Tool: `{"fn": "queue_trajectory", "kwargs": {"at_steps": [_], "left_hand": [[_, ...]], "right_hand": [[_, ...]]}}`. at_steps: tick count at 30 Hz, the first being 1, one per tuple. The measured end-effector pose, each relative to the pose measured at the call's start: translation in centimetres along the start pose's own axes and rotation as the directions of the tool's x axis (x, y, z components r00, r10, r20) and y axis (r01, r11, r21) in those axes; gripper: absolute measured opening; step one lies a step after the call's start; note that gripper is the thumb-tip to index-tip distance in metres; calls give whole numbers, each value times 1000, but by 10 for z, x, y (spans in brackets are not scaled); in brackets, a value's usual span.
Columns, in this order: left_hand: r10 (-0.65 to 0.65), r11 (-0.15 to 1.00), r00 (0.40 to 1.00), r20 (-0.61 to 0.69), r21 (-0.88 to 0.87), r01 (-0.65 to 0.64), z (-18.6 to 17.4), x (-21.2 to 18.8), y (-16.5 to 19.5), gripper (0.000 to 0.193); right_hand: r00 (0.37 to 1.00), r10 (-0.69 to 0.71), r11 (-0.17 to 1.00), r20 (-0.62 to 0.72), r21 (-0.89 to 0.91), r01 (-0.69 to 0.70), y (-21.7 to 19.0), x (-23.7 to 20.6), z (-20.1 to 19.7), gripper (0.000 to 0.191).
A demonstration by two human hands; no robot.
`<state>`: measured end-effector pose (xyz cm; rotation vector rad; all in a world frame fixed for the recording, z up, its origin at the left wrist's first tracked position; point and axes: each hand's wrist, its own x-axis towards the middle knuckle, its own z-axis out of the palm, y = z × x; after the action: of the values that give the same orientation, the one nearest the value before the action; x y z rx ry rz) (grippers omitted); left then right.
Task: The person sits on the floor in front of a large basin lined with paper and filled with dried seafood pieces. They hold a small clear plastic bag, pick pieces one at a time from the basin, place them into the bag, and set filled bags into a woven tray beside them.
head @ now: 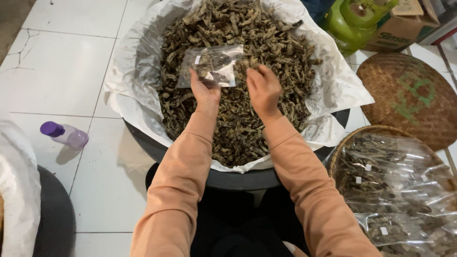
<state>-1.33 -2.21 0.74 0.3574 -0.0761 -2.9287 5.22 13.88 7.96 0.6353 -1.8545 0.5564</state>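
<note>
The scene is viewed by one head-worn camera, aimed steeply down and forward over the person's own arms. A basin (157, 147) is framed close at centre, with floor (62, 66) at left and baskets (404, 95) at right. No second view is provided.

I note a purple-capped bottle (64, 134) lying on the white tiled floor (62, 66) at left. Far right, a green gas canister (354, 21) beside a cardboard box (404, 26). Right, a round woven lid (409, 97); nearer, a basket (340, 152) of filled clear packets (400, 195).

White tiled floor (62, 71) (one cracked)
</note>
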Motion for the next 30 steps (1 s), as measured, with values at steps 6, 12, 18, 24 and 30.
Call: {"fn": "queue_trajectory", "kwargs": {"at_steps": [6, 12, 18, 24, 30], "left_hand": [[-40, 999, 999, -3, -6, 40, -1, -9, -14, 52], [-28, 999, 996, -84, -25, 26, 6, -11, -5, 54], [-1, 1000, 998, -69, -21, 0, 21, -16, 15, 55], [-25, 992, 991, 128, 122, 9, 27, -28, 9, 44], [-212, 969, 958, 191, 168, 181, 23, -37, -18, 46]], "right_hand": [[977, 202, 958, 72, 190, -213, -15, 2, -8, 16], [933, 223, 807, 284, 483, -340, -18, 18, -6, 18], [882, 320, 382, 346, 805, -454, -10, 24, -20, 19], [935, 129, 856, 329, 439, -273, -18, 21, -20, 20], [990, 116, 966, 77, 223, -131, -10, 10, -13, 21]]}}
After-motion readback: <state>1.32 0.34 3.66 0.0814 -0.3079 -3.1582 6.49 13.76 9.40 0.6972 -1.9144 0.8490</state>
